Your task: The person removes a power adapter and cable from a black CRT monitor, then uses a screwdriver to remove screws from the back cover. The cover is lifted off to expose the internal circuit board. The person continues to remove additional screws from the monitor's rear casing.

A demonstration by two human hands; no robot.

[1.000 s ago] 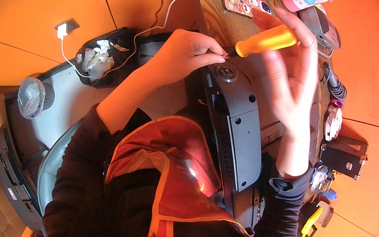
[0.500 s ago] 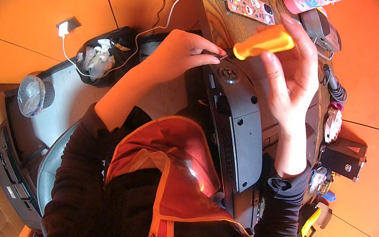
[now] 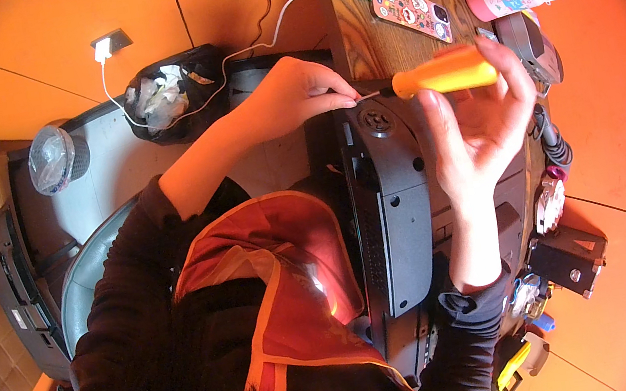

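Nudged slightly R since the prior frame, a yellow-handled screwdriver w/ thin shaft point(image 3: 441, 77) now shows bare shaft btwn the person's hands. R hand point(image 3: 487, 141) holds the handle btwn thumb & fingers; L hand point(image 3: 302, 96) pinches thumb & index finger at the shaft's far end, any small part there too small to tell. Tool hangs near the round grille of a black plastic casing point(image 3: 407, 242). On the brown wood-grain bench point(image 3: 356, 39) lies a red, sticker-patterned phone point(image 3: 410, 11), white charging cable point(image 3: 279, 22) attached.
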